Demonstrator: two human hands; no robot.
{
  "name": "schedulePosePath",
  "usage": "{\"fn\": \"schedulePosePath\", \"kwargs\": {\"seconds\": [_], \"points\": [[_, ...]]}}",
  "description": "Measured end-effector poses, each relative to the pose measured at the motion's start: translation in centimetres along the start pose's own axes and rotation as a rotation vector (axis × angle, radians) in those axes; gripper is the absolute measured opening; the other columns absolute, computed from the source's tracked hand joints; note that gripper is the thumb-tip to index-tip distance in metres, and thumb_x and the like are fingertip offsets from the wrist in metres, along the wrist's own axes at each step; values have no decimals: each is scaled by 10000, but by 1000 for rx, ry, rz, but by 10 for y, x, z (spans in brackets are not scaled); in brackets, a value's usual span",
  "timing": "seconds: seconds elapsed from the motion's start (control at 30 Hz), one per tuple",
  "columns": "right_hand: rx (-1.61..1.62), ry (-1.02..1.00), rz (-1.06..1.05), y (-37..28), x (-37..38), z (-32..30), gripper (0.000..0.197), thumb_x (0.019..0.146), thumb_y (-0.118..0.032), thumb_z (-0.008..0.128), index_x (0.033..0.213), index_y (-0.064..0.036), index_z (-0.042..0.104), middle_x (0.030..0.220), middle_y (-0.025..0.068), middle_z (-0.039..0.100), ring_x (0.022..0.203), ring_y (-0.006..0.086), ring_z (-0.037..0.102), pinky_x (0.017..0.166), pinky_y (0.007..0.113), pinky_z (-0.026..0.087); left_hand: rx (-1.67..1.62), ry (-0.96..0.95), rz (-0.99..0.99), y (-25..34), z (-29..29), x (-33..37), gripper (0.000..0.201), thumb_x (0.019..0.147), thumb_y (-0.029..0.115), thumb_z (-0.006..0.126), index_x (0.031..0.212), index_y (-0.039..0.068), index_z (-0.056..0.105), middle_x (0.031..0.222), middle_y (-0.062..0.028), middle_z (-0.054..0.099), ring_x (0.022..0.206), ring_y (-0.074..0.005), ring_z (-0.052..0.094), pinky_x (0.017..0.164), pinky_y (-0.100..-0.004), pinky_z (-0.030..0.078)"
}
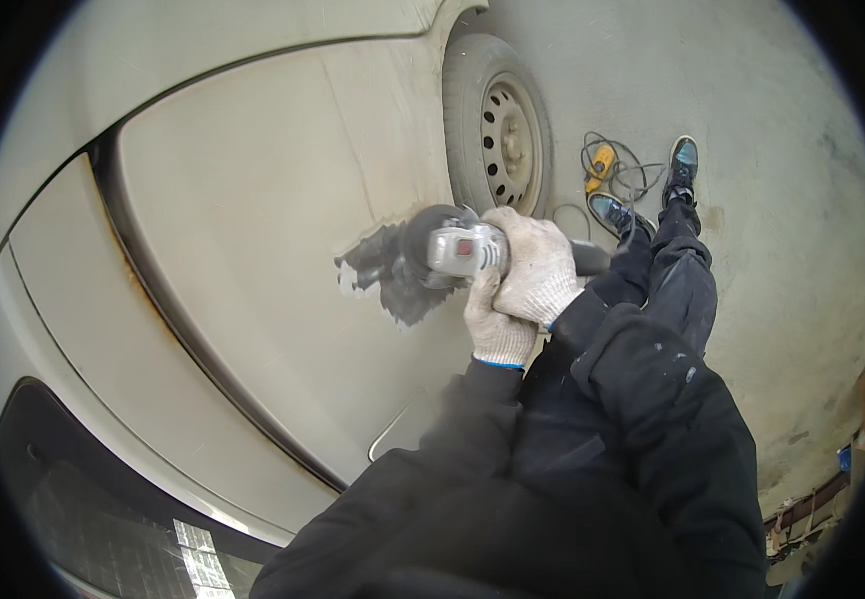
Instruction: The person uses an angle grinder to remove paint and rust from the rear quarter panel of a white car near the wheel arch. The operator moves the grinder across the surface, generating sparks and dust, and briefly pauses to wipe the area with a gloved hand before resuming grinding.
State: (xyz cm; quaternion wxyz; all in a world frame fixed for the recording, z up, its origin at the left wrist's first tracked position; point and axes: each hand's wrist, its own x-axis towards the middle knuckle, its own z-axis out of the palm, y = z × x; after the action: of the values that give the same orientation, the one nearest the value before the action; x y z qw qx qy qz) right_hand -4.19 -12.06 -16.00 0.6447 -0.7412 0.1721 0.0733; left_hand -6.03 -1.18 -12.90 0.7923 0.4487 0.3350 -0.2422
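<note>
An angle grinder (462,252) with a silver head and a dark handle is held against the side of a pale van (253,200). Its round disc (420,243) lies over a rough dark grey patch (404,298), where the paint is worn off with ragged edges. My right hand (537,268), in a white knitted glove, is wrapped round the tool's body behind the head. Just below it, my gloved left hand (500,331) is closed on the grinder too, thumb up by the head; its fingers are partly hidden.
The van's wheel (497,135) stands just beyond the grinder. On the concrete floor (767,260), a yellow corded box (600,166) and loops of dark cable (642,180) lie beside my shoes (684,165). Rust lines the dark groove (168,270) at left. Assorted clutter (802,524) sits at lower right.
</note>
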Motion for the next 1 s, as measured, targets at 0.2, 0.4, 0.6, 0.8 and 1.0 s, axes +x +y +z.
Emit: {"fn": "schedulePosePath", "kwargs": {"seconds": [0.2, 0.4, 0.6, 0.8, 1.0], "points": [[22, -42, -59, 2, -3, 3, 587, 666, -201, 773, 1220, -103, 604, 1063, 172, 714, 1076, 379, 689, 976, 457, 499, 33, -43, 26, 1, -1, 1, 564, 1037, 292, 577, 1525, 20, 500, 1518, -163, 575, 1424, -341, 535, 1210, -509, 417], [104, -81, 109, 10, 2, -2, 536, 728, -203, 778, 1228, -80, 632, 1071, 226, 731, 1062, 420, 700, 973, 506, 536, 73, 120, -30, -8, -3, 11, 563, 1041, 262, 593, 1544, 32, 484, 1507, -137, 590, 1395, -300, 559, 1207, -475, 422], [51, -24, -94, 6, 1, 7, 575, 695, -175, 784, 1241, -79, 630, 1057, 194, 721, 1084, 393, 685, 1009, 461, 507, 86, -37, 36, -4, -12, -1, 665, 989, 365, 622, 1553, 41, 483, 1535, -180, 540, 1465, -340, 477, 1248, -503, 359], [127, -234, 214, 8, 10, -12, 579, 707, -139, 793, 1255, -55, 626, 1098, 227, 742, 1106, 425, 712, 1007, 479, 557, -17, 112, -32, -8, -5, 10, 537, 1093, 366, 569, 1514, 36, 524, 1527, -137, 571, 1420, -326, 532, 1215, -493, 410], [27, -221, -21, 9, 14, -10, 624, 658, -121, 796, 1255, -54, 628, 1091, 213, 737, 1113, 412, 703, 1005, 482, 548, -19, 102, 16, -14, -1, 9, 598, 1089, 447, 517, 1539, 52, 501, 1544, -148, 543, 1443, -332, 488, 1244, -493, 353]]}}
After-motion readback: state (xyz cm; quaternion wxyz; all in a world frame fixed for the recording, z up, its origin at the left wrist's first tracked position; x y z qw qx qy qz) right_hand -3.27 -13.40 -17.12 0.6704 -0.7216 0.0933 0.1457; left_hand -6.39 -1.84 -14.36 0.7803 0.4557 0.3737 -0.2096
